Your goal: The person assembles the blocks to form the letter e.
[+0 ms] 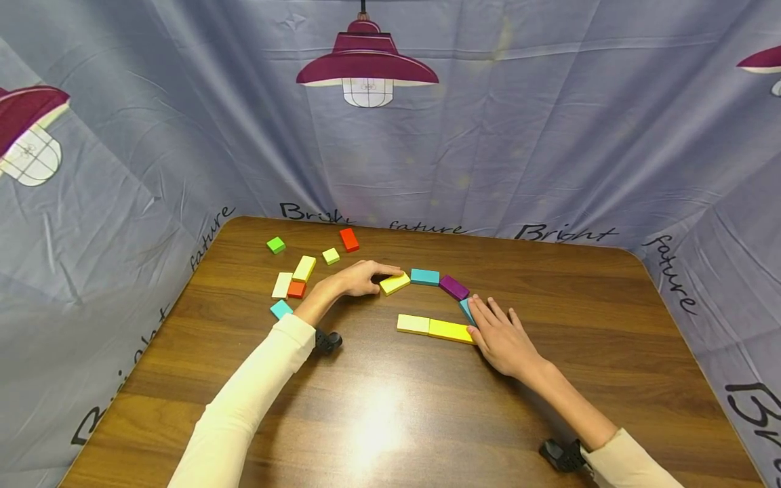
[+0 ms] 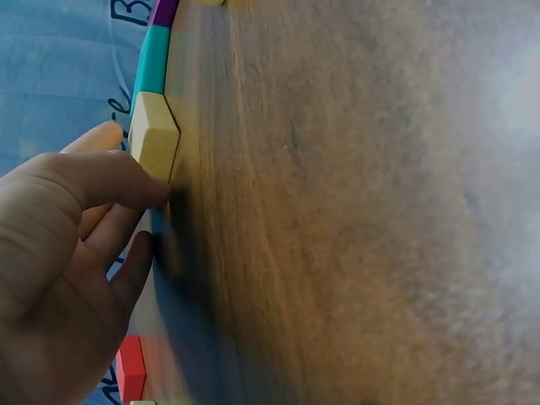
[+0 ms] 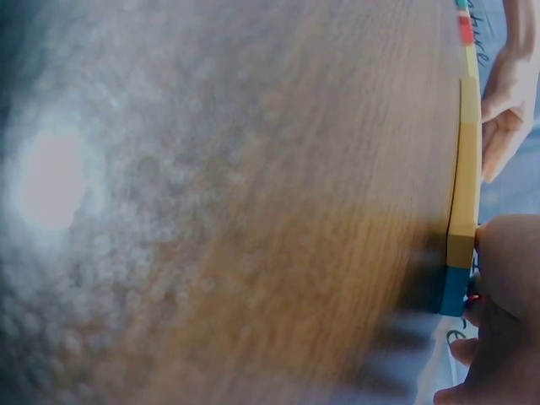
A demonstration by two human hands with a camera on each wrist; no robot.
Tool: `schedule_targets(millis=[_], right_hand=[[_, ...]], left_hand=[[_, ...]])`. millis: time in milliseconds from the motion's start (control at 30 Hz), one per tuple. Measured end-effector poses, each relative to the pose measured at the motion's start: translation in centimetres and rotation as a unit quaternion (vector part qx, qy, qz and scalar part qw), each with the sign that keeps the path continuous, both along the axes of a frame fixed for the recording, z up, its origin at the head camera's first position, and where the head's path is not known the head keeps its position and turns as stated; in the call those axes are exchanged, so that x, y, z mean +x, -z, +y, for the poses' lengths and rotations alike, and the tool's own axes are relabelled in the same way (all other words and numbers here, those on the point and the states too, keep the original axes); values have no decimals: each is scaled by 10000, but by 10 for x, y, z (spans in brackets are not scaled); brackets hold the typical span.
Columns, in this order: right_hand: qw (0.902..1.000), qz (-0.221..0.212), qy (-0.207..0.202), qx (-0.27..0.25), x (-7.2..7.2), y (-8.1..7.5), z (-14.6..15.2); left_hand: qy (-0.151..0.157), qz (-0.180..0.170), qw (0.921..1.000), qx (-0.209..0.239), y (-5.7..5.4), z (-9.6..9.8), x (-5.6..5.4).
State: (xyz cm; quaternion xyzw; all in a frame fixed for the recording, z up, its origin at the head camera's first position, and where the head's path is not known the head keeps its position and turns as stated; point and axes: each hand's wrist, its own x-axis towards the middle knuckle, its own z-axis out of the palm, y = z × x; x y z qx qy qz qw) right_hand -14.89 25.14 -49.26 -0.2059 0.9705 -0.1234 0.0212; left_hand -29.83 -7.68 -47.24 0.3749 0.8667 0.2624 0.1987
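My left hand (image 1: 360, 278) pinches a yellow block (image 1: 395, 284) between thumb and fingers; the left wrist view shows the thumb at its near end. This block meets a light-blue block (image 1: 425, 276), followed by a purple block (image 1: 454, 287) and a blue block (image 1: 466, 310), forming an arc. My right hand (image 1: 503, 342), fingers fairly straight, rests on the blue block, partly covering it. Its thumb touches the right end of a long yellow block (image 1: 450, 331). A pale yellow block (image 1: 413, 324) joins that block's left end.
Left of the arc lie loose blocks: green (image 1: 276, 245), lime (image 1: 331, 256), red (image 1: 350, 240), yellow (image 1: 304, 269), cream (image 1: 282, 285), small red (image 1: 296, 289) and light blue (image 1: 281, 310). A printed curtain (image 1: 518, 135) hangs behind the wooden table (image 1: 579, 291).
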Motion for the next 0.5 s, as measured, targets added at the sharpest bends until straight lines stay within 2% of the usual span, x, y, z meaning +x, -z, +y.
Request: schedule_targets(millis=[100,267,367,500], right_hand=[[10000,-19,9,2,0,1,0],[10000,-15,8,-11,1,0,-1],[10000,-6,9,-10,1,0,-1],[10000,33,1,-14,1,-1,-1]], left_hand=[[-285,-13,9996,76,1,-4,3],[-885,75,9948,494,-3,-22,10],[-1238,260,9889,779,-8,-41,15],[-1729,488,9787,995,-13,-77,20]])
